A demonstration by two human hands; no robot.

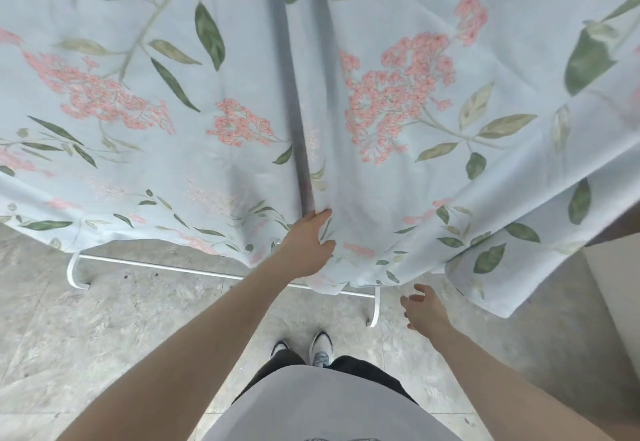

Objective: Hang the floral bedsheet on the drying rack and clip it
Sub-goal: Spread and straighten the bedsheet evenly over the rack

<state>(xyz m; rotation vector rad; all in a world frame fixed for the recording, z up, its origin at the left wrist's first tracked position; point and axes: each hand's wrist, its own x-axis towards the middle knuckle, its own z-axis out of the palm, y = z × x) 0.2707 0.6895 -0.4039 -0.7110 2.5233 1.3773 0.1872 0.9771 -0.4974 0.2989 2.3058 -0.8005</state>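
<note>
The pale blue floral bedsheet [398, 128], printed with pink blossoms and green leaves, hangs in front of me and fills the upper two thirds of the view. A deep vertical fold runs down its middle. My left hand [308, 243] grips the cloth at the bottom of that fold, fingers curled into the fabric. My right hand [424, 309] hovers below the sheet's lower edge with its fingers spread, holding nothing. Only the white base bar and feet of the drying rack [180, 269] show under the hem. No clips are in view.
Grey marbled floor tiles [121, 329] lie below. My shoes [320, 345] stand just behind the rack's right foot [375, 316]. A pale cabinet or wall corner [613, 284] rises at the right edge behind the sheet's drooping corner.
</note>
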